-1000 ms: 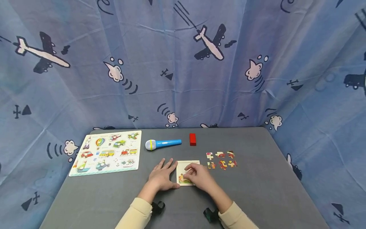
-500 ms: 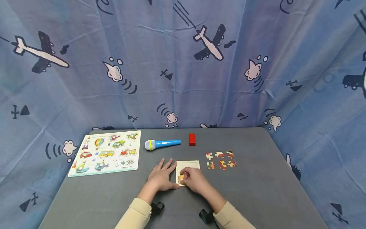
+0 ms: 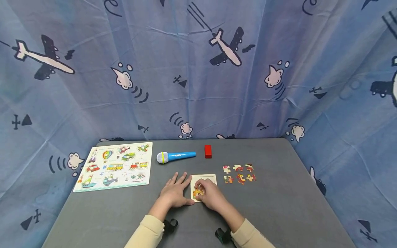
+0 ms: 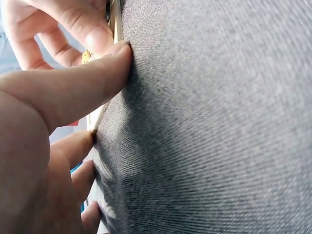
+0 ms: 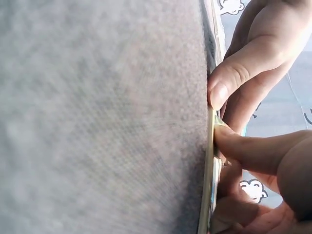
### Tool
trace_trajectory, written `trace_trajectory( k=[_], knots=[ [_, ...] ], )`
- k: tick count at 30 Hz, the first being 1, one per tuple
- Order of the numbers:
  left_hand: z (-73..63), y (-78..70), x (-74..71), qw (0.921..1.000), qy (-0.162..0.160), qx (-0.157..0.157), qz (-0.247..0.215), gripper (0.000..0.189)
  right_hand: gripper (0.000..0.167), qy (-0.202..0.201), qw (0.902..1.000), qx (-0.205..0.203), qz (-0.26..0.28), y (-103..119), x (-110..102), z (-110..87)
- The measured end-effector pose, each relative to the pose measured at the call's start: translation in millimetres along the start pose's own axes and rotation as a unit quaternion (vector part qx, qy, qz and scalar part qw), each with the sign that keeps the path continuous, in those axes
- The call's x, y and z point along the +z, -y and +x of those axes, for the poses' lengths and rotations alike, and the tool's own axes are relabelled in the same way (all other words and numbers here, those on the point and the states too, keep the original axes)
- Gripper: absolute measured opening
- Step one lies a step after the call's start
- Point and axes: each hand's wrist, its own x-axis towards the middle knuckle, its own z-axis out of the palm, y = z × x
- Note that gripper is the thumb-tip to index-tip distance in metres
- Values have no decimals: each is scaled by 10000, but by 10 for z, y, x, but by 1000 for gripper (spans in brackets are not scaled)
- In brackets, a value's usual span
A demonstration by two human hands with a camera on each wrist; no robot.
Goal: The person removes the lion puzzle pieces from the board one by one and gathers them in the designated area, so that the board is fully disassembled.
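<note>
A small square puzzle tray (image 3: 195, 178) with a light wooden frame lies flat in front of me. My left hand (image 3: 174, 194) rests on the table at its left side, fingers spread. Its thumb touches the tray's lower left corner. Over the tray, my right hand (image 3: 210, 193) is curled, thumb and index finger at a yellow jigsaw piece (image 3: 197, 193) in the lower left part. The piece seems pinched between them; the right wrist view shows the thumb pressed down just inside the tray edge. The hand hides the tray's lower right part.
Several loose jigsaw pieces (image 3: 241, 178) lie in two rows right of the tray. Behind it are a blue toy microphone (image 3: 181, 156) and a red block (image 3: 208, 151). A vehicle picture board (image 3: 116, 166) lies left on the grey table (image 3: 279, 206). A blue curtain (image 3: 198, 86) hangs behind.
My right hand has moved left and slightly down over the tray to its lower left part, then shifted only slightly. My left hand has stayed at the tray's edge.
</note>
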Motion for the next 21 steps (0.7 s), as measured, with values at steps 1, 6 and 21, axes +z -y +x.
trace_trajectory(
  k=[1,6,21],
  knots=[
    [-2,0,-3,10000,10,-6,-5,96,30,-32,10000,6,23,-1,4,0],
    [-12,-8,-16,10000,38,-25,-22,96,24,-243,9989,53,405,26,-13,-8],
    [-6,-19,-11,9999,69,-68,-27,96,10,-522,9896,584,1206,-149,-498,-145]
  ],
)
